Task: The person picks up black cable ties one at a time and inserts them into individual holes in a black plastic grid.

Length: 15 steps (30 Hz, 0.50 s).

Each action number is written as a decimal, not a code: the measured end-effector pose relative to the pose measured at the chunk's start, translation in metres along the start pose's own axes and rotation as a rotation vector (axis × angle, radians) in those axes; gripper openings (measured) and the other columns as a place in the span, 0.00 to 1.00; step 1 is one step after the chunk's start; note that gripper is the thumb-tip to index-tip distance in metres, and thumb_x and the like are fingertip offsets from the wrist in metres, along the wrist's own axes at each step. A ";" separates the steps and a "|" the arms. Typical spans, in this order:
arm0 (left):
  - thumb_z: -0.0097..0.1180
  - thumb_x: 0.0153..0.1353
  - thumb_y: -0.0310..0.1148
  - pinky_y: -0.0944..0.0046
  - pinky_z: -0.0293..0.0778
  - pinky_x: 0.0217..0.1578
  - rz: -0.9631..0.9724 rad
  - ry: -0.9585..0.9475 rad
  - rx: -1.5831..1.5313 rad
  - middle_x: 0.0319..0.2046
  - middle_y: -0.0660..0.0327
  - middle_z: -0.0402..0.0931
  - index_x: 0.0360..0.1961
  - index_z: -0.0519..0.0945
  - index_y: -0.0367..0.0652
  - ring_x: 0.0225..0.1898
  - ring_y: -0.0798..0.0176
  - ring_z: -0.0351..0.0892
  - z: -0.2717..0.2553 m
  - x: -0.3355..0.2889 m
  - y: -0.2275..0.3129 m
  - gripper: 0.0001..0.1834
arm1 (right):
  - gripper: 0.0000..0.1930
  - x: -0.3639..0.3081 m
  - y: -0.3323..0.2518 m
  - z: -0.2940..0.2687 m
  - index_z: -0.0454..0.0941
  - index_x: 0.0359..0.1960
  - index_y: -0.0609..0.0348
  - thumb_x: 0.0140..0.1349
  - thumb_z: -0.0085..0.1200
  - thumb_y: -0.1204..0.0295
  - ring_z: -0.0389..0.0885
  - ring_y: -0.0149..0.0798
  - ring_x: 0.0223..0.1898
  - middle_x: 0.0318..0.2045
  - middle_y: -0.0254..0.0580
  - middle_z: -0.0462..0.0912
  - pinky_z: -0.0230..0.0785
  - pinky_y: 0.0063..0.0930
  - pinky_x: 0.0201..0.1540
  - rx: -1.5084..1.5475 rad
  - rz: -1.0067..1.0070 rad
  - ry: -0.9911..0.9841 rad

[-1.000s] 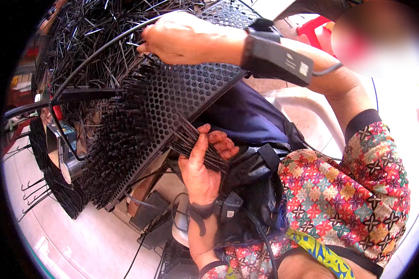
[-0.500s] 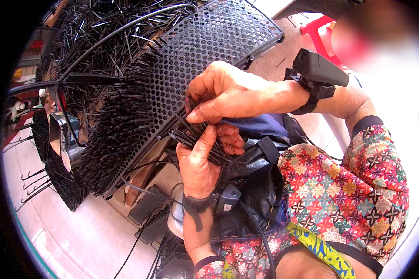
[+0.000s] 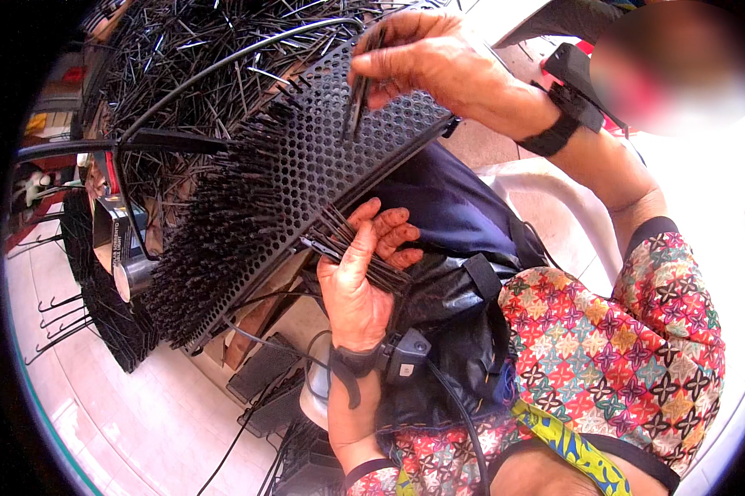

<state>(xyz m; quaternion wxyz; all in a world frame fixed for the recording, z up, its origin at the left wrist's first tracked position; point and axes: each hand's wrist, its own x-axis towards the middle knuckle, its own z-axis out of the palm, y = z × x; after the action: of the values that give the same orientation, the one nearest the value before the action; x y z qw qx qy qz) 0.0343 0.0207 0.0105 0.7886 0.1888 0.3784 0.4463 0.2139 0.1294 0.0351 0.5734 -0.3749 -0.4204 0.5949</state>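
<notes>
A black board [image 3: 389,136] full of round holes slants across the upper middle. Thin black sticks [image 3: 211,240] stand packed in the holes of its left part, while the bare holes are towards the right. My left hand [image 3: 360,285] lies palm up by the board's near edge, its fingers curled round a loose bundle of black sticks [image 3: 335,236]. Above the bare holes, my right hand [image 3: 439,66] pinches a few black sticks [image 3: 358,107], which point down towards the board. Their lower tips seem close to the holes; whether they touch, I cannot tell.
Behind the board lies a large heap of loose black sticks [image 3: 199,54]. A curved black metal frame [image 3: 170,142] crosses in front of it. At left are a dark box [image 3: 108,231], a silver cylinder [image 3: 133,277] and black wire hooks [image 3: 62,326]. A black bag [image 3: 447,322] covers my lap.
My right hand has moved up and away from the left hand, over the bare holes, carrying a few sticks. My left hand has stayed nearly in place with its bundle.
</notes>
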 end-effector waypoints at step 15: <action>0.45 0.57 0.31 0.64 0.75 0.29 -0.036 0.045 -0.018 0.35 0.49 0.72 0.43 0.67 0.34 0.33 0.57 0.75 -0.008 0.000 -0.006 0.15 | 0.03 0.040 0.022 0.001 0.75 0.27 0.64 0.49 0.51 0.83 0.71 0.21 0.25 0.21 0.31 0.76 0.65 0.13 0.27 -0.236 -0.488 -0.048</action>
<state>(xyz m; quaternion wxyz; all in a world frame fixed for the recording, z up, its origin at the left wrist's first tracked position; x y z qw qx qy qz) 0.0311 0.0172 0.0013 0.7896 0.1649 0.3954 0.4393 0.2028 0.1690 0.0166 0.6421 -0.3123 -0.5783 0.3947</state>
